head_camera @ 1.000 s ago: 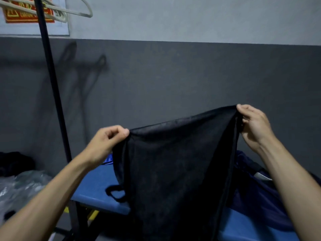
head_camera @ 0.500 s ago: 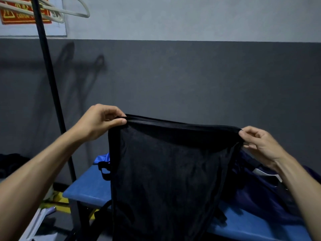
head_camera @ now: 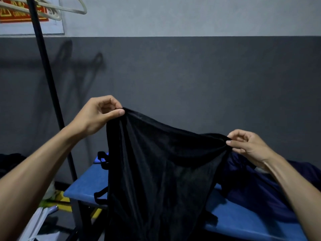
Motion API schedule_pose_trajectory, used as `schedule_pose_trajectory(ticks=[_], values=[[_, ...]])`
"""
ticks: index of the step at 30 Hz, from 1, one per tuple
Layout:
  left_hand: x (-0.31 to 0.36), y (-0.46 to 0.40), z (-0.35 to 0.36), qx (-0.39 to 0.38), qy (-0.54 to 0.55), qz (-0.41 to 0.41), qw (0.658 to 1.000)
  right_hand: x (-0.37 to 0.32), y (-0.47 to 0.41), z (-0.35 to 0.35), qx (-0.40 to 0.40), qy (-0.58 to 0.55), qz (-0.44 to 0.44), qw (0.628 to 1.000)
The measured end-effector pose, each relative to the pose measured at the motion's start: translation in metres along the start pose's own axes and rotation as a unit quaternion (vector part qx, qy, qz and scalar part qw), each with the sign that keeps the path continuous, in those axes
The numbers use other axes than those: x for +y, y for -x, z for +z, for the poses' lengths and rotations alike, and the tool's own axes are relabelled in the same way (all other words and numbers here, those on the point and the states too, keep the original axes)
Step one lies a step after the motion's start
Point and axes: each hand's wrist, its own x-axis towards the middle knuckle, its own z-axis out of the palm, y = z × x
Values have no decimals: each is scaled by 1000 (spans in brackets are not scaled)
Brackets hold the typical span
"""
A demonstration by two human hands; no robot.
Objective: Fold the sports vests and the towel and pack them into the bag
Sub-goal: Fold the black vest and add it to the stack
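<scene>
A black sports vest (head_camera: pixel 159 180) hangs in the air in front of me, held by its upper edge. My left hand (head_camera: pixel 97 115) pinches the edge's left corner between thumb and curled fingers. Lower and to the right, my right hand (head_camera: pixel 248 146) pinches the other corner. The vest's edge sags between the two hands, and its black straps (head_camera: pixel 102 159) dangle on its left side. Its lower part drops below the frame. A dark navy cloth (head_camera: pixel 257 192) lies on the blue table (head_camera: pixel 86 186) behind the vest, partly hidden by it. I cannot make out a bag.
A black rack pole (head_camera: pixel 52 94) rises at the left, with pale hangers (head_camera: pixel 52 7) at its top. A grey wall stands close behind the table. Dark cloth (head_camera: pixel 10 162) lies at the far left, and white items (head_camera: pixel 34 223) lie on the floor.
My right hand has dropped from above my left to below it while my left rose, so the vest's edge now slopes down to the right and has gone slack.
</scene>
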Motion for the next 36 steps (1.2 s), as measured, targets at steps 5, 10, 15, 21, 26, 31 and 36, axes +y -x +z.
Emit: schedule_pose_trajectory(ticks=[5, 10, 15, 21, 26, 31, 36], values=[[16, -24, 2, -14, -32, 47, 998, 28, 4, 18, -54, 40, 63, 996], [24, -44, 12, -18, -92, 71, 993, 62, 4, 48, -159, 61, 154, 973], [20, -51, 17, -17, -103, 67, 992, 76, 5, 67, -234, 17, 213, 948], [4, -47, 13, -15, -114, 53, 992, 74, 4, 74, -206, -50, 156, 965], [-12, -41, 3, 5, -142, 36, 989, 66, -3, 59, -97, -94, 120, 984], [-31, -32, -3, 8, -202, 31, 979, 62, -6, 36, -3, -100, 69, 993], [-45, -24, 5, -5, -208, 35, 977, 50, -8, 23, 28, -30, 41, 998]])
